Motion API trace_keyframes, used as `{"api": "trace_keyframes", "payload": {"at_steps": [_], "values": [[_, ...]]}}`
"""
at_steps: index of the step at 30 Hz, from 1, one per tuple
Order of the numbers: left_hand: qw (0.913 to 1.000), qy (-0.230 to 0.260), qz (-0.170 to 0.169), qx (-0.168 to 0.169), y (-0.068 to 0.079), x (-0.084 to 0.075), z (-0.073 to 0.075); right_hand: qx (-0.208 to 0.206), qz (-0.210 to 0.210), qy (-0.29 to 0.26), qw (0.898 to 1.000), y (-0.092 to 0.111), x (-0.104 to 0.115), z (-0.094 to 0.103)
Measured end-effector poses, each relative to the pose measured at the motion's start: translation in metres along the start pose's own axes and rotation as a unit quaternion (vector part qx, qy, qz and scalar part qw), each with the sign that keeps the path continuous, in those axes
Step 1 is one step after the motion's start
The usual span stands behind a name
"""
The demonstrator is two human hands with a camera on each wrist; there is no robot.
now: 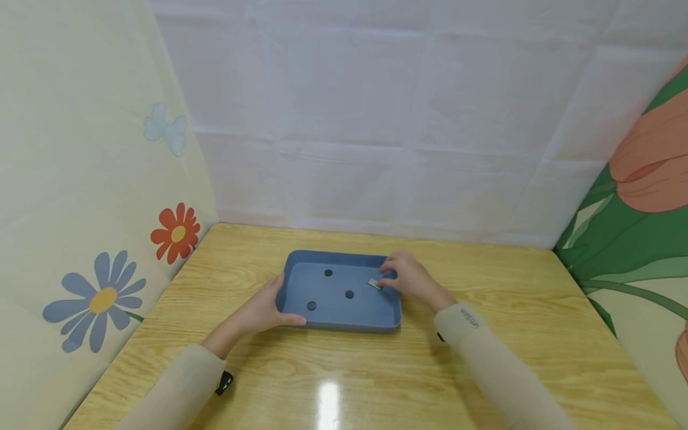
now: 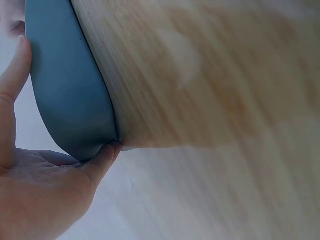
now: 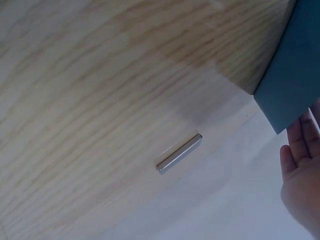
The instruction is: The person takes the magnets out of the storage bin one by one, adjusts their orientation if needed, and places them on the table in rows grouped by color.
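Note:
A shallow blue rectangular tray (image 1: 371,310) lies on the wooden table. My left hand (image 1: 263,307) grips its left end, thumb along the front rim and fingers round the side. In the left wrist view, fingertips of that hand (image 2: 50,185) curl at the tray's lower corner. Over the right end hovers my right hand (image 1: 408,278), thumb and forefinger apart; the thumb tip overlaps a small silvery rectangular piece (image 1: 374,283) in the tray. Three dark round discs, a back one (image 1: 328,273), a middle one (image 1: 349,294) and a front-left one (image 1: 312,306), lie flat inside.
The wooden table (image 1: 333,370) extends around the tray. A white cloth wall (image 1: 344,131) rises behind it, with flower-printed panels at both sides. A slim silver bar (image 3: 179,152) shows beyond the tray in the right wrist view.

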State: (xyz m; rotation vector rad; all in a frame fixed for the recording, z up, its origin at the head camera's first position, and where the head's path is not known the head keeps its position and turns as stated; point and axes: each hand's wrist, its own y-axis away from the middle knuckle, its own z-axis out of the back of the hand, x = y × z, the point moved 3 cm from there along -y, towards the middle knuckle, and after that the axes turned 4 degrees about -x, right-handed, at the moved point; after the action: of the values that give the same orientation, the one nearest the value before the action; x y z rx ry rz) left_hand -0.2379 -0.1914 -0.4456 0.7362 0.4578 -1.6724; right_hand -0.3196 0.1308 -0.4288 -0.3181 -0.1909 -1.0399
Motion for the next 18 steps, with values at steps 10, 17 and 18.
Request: {"api": "trace_keyframes", "payload": {"at_steps": [10, 17, 18], "values": [[1.0, 0.005, -0.005, 0.0, -0.001, 0.001, 0.0, 0.015, -0.006, 0.013, 1.0, -0.002, -0.003, -0.015], [1.0, 0.002, -0.004, -0.002, -0.001, 0.001, 0.0, 0.023, -0.002, 0.029, 0.999, -0.003, 0.0, -0.016], [1.0, 0.001, -0.004, -0.002, -0.001, 0.001, 0.0, 0.023, -0.001, 0.031, 0.999, -0.003, 0.0, -0.016]]}}
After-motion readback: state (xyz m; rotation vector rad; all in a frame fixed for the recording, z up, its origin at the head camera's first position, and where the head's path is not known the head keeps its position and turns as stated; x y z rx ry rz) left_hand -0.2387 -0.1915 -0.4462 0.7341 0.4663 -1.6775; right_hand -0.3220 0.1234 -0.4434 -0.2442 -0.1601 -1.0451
